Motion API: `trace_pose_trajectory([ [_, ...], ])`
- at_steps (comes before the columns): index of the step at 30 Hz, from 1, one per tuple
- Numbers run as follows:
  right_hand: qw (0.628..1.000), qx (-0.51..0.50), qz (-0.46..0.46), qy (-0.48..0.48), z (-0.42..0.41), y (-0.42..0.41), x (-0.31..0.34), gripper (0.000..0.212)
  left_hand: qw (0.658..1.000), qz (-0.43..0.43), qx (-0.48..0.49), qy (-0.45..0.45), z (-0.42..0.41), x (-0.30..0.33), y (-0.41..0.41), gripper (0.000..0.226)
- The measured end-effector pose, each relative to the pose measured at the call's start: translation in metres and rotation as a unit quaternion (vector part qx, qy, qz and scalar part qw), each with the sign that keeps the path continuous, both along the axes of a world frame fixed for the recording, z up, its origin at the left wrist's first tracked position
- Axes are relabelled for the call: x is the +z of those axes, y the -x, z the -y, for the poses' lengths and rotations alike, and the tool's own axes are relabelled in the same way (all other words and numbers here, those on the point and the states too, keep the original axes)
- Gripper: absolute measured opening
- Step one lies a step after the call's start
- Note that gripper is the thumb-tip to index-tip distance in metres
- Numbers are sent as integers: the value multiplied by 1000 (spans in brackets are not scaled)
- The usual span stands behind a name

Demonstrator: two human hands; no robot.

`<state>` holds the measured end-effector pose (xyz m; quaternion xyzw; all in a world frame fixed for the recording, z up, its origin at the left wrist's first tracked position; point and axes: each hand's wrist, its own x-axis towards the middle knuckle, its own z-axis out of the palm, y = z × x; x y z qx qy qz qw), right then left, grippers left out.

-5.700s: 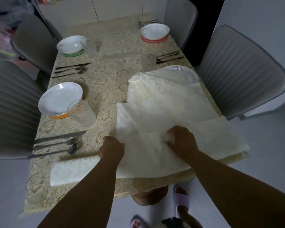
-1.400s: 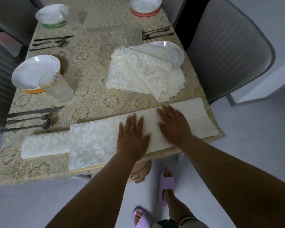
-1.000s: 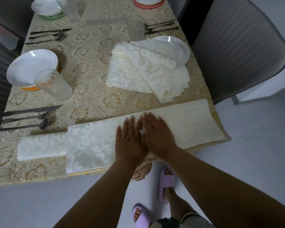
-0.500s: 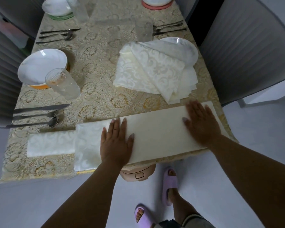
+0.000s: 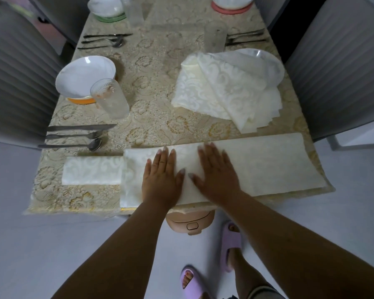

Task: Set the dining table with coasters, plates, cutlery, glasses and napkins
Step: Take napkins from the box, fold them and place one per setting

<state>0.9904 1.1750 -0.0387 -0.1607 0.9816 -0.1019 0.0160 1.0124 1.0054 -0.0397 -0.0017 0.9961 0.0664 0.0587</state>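
Note:
A long cream napkin (image 5: 268, 165), folded into a strip, lies along the near edge of the table (image 5: 151, 100). My left hand (image 5: 162, 180) and my right hand (image 5: 214, 175) press flat on its middle, side by side, fingers straight. A smaller folded napkin (image 5: 91, 170) lies just left of the strip. A stack of loosely folded napkins (image 5: 220, 91) covers most of a white plate (image 5: 266, 59) at the right. At the left stand a white plate (image 5: 84, 76) on an orange coaster (image 5: 80, 100), a glass (image 5: 110, 98) and cutlery (image 5: 73, 135).
Grey chairs stand at the left (image 5: 15, 83) and right (image 5: 337, 72). Farther back are two more plates on a green coaster (image 5: 112, 18) and a red coaster (image 5: 231, 10), glasses and two cutlery sets. A tan appliance (image 5: 190, 221) sits under the table edge by my feet.
My right hand slid left along the strip from its right part to the middle beside my left hand. Earlier the napkin was spread wide; now it is a narrow strip.

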Motion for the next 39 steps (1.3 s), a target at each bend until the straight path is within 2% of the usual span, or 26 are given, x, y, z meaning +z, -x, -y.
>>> trace_pose_trajectory([
  [4, 999, 35, 1, -28, 15, -9, -9, 82, 1000, -7, 14, -13, 18, 0, -18, 77],
  [7, 999, 36, 17, -38, 14, -9, -8, 84, 996, -41, 67, -49, 32, 0, -36, 72],
  [9, 998, 35, 22, -40, 15, -9, -6, 85, 988, -75, 117, -64, 37, 2, -45, 65],
  [13, 998, 33, 14, -48, 15, -9, -5, 85, 961, -137, 238, -32, 36, 14, -54, 48],
  [15, 998, 29, 12, -49, 16, -9, -6, 84, 934, -144, 324, -49, 34, 22, -56, 53],
  [18, 998, 30, 5, -46, 16, -10, -8, 85, 884, -40, 455, -104, 33, 36, -55, 67],
  [21, 998, 34, 14, -52, 14, -9, -8, 87, 853, 41, 499, -150, 45, 33, -49, 65],
  [25, 997, 36, 28, -57, 14, -9, -6, 89, 845, 49, 469, -253, 53, 41, -43, 42],
  [29, 998, 34, 29, -41, 13, -10, -5, 90, 827, -56, 411, -380, 30, 72, -38, 23],
  [31, 998, 36, 37, -42, 13, -9, -2, 92, 815, -101, 371, -433, 16, 87, -33, 22],
  [34, 996, 40, 77, -6, 11, -4, 5, 94, 808, -125, 308, -486, -7, 104, -25, 19],
  [36, 986, 27, 134, 99, 5, 1, 16, 85, 812, -124, 270, -502, -26, 112, -22, 14],
  [37, 963, -6, 183, 196, 1, 3, 25, 73, 816, -124, 251, -505, -36, 113, -21, 13],
  [39, 872, -119, 267, 392, -13, 8, 45, 53, 823, -118, 216, -512, -55, 112, -17, 16],
])
